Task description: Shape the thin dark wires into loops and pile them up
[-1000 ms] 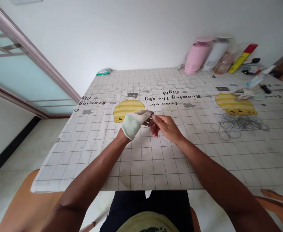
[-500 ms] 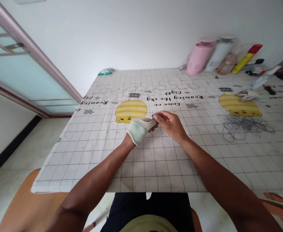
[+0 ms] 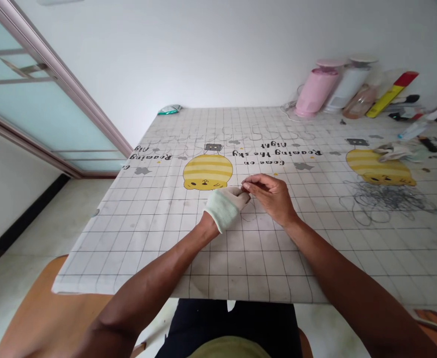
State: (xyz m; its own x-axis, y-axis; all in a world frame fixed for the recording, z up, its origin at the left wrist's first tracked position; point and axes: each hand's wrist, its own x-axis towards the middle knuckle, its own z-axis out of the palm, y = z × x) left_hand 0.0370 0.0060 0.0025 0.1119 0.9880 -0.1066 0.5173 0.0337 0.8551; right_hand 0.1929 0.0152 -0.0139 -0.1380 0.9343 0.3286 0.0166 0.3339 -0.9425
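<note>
My left hand (image 3: 227,205), in a white knitted glove with a pale green cuff, is closed over the middle of the table. Bare and pinched, my right hand (image 3: 272,196) meets it at the fingertips. A thin wire (image 3: 248,219) curves out faintly below the fingers; the part inside the grip is hidden. To the right lies a tangled heap of thin grey wire (image 3: 390,197). Several bent wire pieces (image 3: 266,132) lie in a row across the back of the table.
The table (image 3: 147,258) has a checked cloth with yellow bear prints. At the back right stand a pink cylinder (image 3: 317,92), a white cylinder (image 3: 350,87), a bottle (image 3: 358,102) and a yellow-red box (image 3: 392,94). A glove (image 3: 402,150) lies near the wire heap; a green packet (image 3: 169,110) sits back left.
The view has shifted slightly, so the table contents sit further right. My hands stay together, with the left glove turned a little and its fingers tucked closer in.
</note>
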